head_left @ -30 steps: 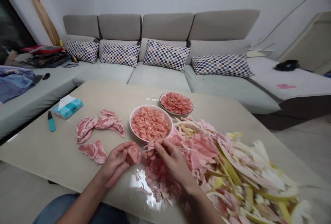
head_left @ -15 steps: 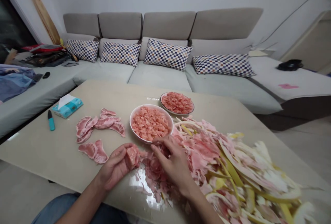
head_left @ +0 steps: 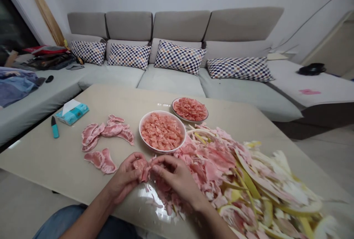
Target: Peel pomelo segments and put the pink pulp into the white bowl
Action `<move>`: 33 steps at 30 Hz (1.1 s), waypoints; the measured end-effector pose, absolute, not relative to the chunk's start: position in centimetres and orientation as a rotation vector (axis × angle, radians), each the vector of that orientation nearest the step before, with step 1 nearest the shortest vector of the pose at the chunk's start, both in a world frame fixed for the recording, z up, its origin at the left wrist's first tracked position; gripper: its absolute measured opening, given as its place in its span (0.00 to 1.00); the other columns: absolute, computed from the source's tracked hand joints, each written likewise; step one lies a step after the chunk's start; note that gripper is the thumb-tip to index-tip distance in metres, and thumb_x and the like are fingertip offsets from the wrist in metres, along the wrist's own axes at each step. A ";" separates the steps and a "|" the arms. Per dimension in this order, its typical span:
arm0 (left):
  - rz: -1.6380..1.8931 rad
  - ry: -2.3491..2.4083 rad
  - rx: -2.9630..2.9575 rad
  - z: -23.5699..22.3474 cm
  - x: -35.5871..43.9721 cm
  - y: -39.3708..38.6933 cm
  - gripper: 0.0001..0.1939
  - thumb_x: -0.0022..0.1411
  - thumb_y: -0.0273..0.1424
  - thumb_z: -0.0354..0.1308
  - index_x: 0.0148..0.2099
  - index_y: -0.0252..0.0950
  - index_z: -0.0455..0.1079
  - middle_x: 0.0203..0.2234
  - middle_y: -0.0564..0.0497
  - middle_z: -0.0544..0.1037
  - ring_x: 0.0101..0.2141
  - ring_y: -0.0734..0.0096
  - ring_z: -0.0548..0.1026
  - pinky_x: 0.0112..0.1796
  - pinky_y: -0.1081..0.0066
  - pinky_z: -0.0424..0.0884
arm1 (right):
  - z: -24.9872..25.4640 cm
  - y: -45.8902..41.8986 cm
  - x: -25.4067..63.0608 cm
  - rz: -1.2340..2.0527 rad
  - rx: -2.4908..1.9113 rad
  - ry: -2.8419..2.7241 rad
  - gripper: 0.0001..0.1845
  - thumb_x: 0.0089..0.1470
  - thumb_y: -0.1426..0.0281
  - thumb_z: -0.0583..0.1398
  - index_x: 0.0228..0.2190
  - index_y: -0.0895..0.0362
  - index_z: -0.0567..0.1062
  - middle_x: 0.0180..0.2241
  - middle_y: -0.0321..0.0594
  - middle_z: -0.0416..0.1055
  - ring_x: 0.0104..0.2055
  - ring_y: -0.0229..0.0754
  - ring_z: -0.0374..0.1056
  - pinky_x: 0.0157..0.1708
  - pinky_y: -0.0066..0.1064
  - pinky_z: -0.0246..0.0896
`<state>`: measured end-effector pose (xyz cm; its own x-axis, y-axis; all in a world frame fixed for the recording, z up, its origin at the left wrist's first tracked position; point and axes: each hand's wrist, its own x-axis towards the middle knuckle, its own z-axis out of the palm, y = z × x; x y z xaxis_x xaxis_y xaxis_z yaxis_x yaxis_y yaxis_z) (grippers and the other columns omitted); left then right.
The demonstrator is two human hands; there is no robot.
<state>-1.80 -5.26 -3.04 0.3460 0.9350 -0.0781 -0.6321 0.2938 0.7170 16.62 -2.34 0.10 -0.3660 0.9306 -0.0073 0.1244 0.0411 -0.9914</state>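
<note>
Between the thumb and fingers of my left hand (head_left: 125, 178) is a pink pomelo segment (head_left: 141, 167), partly hidden by the fingers. My right hand (head_left: 177, 178) pinches the pink skin at the segment's right side. Just behind my hands stands a white bowl (head_left: 140, 136) filled with pieces of pink pomelo flesh (head_left: 162, 130). Beyond it, a dark-rimmed plate (head_left: 205, 119) carries more flesh. A heap of pink membranes (head_left: 212, 158) and yellow-white pomelo peel (head_left: 298, 198) spreads to the right, partly under my right hand. Unopened pomelo segments (head_left: 91, 136) lie to the left.
On the left of the glossy table (head_left: 116, 97) are a knife (head_left: 54, 127) with a teal handle and a blue tissue pack (head_left: 72, 113). A grey sofa (head_left: 171, 80) with checkered cushions (head_left: 179, 58) runs behind the table.
My right hand has moved left and down from the bowl's near rim to the segment, and its fingers now grip the skin there. My left hand has turned slightly around the segment.
</note>
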 end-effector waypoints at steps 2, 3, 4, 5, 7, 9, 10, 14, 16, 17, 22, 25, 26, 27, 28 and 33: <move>1.104 0.549 0.675 -2.9 -1.8 -5.3 0.17 0.55 0.36 0.67 0.44 0.35 0.68 0.24 0.54 0.70 0.26 0.75 0.67 0.33 0.72 0.62 | 0.0 -2.4 16.4 1.485 -1.110 -1.505 0.12 0.50 0.60 0.65 0.30 0.57 0.80 0.26 0.38 0.75 0.27 0.39 0.68 0.26 0.28 0.60; 1.103 0.555 0.683 -2.8 -1.8 -5.4 0.16 0.56 0.37 0.66 0.42 0.34 0.68 0.23 0.54 0.70 0.26 0.75 0.66 0.33 0.72 0.61 | -0.1 -2.4 16.2 1.522 -1.120 -1.460 0.13 0.49 0.59 0.66 0.30 0.57 0.80 0.23 0.37 0.73 0.24 0.37 0.66 0.24 0.27 0.58; 1.099 0.566 0.692 -2.7 -1.8 -5.4 0.15 0.57 0.38 0.65 0.40 0.34 0.68 0.22 0.54 0.69 0.26 0.74 0.65 0.33 0.72 0.61 | -0.2 -2.5 16.0 1.551 -1.128 -1.416 0.14 0.48 0.58 0.66 0.30 0.58 0.80 0.21 0.36 0.72 0.22 0.36 0.64 0.22 0.26 0.56; 1.099 0.579 0.701 -2.6 -1.8 -5.4 0.14 0.58 0.38 0.63 0.39 0.33 0.68 0.22 0.54 0.68 0.26 0.74 0.65 0.33 0.72 0.60 | -0.2 -2.5 15.8 1.570 -1.130 -1.376 0.15 0.47 0.57 0.67 0.29 0.58 0.80 0.20 0.34 0.70 0.20 0.35 0.63 0.20 0.26 0.55; 1.098 0.603 0.715 -2.3 -1.7 -5.5 0.12 0.59 0.38 0.62 0.37 0.33 0.68 0.22 0.53 0.68 0.26 0.74 0.64 0.32 0.72 0.59 | -0.4 -2.5 15.5 1.607 -1.114 -1.309 0.17 0.45 0.56 0.68 0.29 0.58 0.79 0.19 0.33 0.69 0.19 0.33 0.61 0.20 0.25 0.55; 1.093 0.619 0.725 -2.2 -1.7 -5.5 0.12 0.59 0.38 0.62 0.35 0.33 0.68 0.22 0.54 0.68 0.25 0.75 0.64 0.31 0.73 0.59 | -0.7 -2.4 15.4 1.682 -1.076 -1.241 0.19 0.44 0.55 0.69 0.29 0.59 0.79 0.18 0.33 0.69 0.18 0.32 0.61 0.20 0.24 0.55; 1.085 0.625 0.729 -2.1 -1.7 -5.5 0.13 0.58 0.38 0.62 0.35 0.33 0.68 0.21 0.54 0.68 0.24 0.75 0.64 0.30 0.73 0.58 | -0.9 -2.2 15.5 1.730 -1.053 -1.196 0.19 0.43 0.55 0.69 0.28 0.59 0.79 0.18 0.33 0.69 0.18 0.32 0.60 0.19 0.24 0.54; 1.056 0.650 0.727 -2.4 -1.8 -5.6 0.16 0.56 0.42 0.63 0.32 0.33 0.68 0.18 0.55 0.67 0.19 0.79 0.60 0.27 0.73 0.56 | -1.3 -1.6 16.0 1.851 -0.971 -1.046 0.21 0.41 0.54 0.70 0.28 0.59 0.77 0.21 0.34 0.71 0.18 0.30 0.60 0.19 0.23 0.56; 1.066 0.654 0.701 -2.5 -1.9 -5.5 0.17 0.58 0.43 0.61 0.34 0.32 0.69 0.18 0.55 0.67 0.20 0.78 0.62 0.28 0.73 0.58 | -1.5 -1.5 16.1 1.889 -0.944 -1.034 0.21 0.41 0.55 0.71 0.29 0.59 0.77 0.23 0.34 0.72 0.19 0.30 0.61 0.20 0.22 0.56; 1.073 0.651 0.682 -2.5 -1.9 -5.5 0.16 0.59 0.43 0.60 0.35 0.32 0.70 0.19 0.54 0.68 0.21 0.77 0.63 0.29 0.72 0.60 | -1.5 -1.5 16.1 1.907 -0.934 -1.032 0.21 0.42 0.55 0.71 0.29 0.59 0.77 0.23 0.34 0.72 0.19 0.30 0.61 0.19 0.22 0.55; 1.100 0.589 0.537 -2.6 -1.9 -5.3 0.12 0.64 0.38 0.56 0.41 0.34 0.71 0.28 0.50 0.71 0.27 0.72 0.68 0.33 0.67 0.68 | -1.4 -1.5 16.2 1.910 -0.911 -1.060 0.19 0.46 0.55 0.68 0.29 0.59 0.76 0.21 0.32 0.69 0.17 0.28 0.58 0.19 0.22 0.54; 1.081 0.540 0.425 -2.6 -1.9 -5.2 0.09 0.65 0.34 0.55 0.44 0.35 0.70 0.34 0.48 0.72 0.34 0.68 0.71 0.35 0.65 0.70 | -0.8 -1.1 17.0 1.601 -1.001 -1.200 0.19 0.49 0.57 0.67 0.37 0.57 0.77 0.30 0.38 0.75 0.24 0.34 0.66 0.25 0.27 0.63; 1.072 0.529 0.407 -2.5 -1.9 -5.2 0.08 0.65 0.33 0.55 0.44 0.35 0.70 0.35 0.47 0.72 0.36 0.67 0.71 0.37 0.64 0.70 | -0.5 -0.9 17.3 1.419 -1.055 -1.261 0.19 0.51 0.57 0.66 0.41 0.56 0.76 0.35 0.41 0.76 0.29 0.38 0.69 0.30 0.30 0.66; 1.068 0.523 0.401 -2.4 -1.9 -5.2 0.08 0.65 0.31 0.55 0.44 0.35 0.70 0.35 0.47 0.72 0.37 0.67 0.71 0.38 0.63 0.70 | -0.2 -0.8 17.6 1.222 -1.112 -1.318 0.21 0.52 0.58 0.64 0.45 0.55 0.75 0.39 0.43 0.76 0.33 0.41 0.71 0.34 0.32 0.67; 1.070 0.522 0.406 -2.3 -1.9 -5.2 0.07 0.64 0.29 0.56 0.44 0.35 0.71 0.34 0.47 0.72 0.37 0.67 0.71 0.39 0.63 0.70 | 0.0 -0.8 17.9 1.039 -1.166 -1.370 0.22 0.54 0.59 0.63 0.49 0.53 0.73 0.42 0.44 0.75 0.37 0.43 0.71 0.38 0.35 0.67; 1.129 0.526 0.499 -1.9 -1.5 -5.2 0.05 0.63 0.26 0.57 0.42 0.36 0.71 0.34 0.49 0.72 0.38 0.70 0.71 0.46 0.61 0.68 | 0.1 -1.8 17.4 0.933 -1.172 -1.674 0.11 0.57 0.64 0.61 0.41 0.53 0.78 0.37 0.42 0.77 0.37 0.45 0.71 0.39 0.35 0.64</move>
<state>-1.47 -5.23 -1.95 0.3343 0.9320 -0.1402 -0.7066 0.3463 0.6171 17.35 -1.83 0.06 -0.1831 0.9560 0.2290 0.3080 0.2770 -0.9101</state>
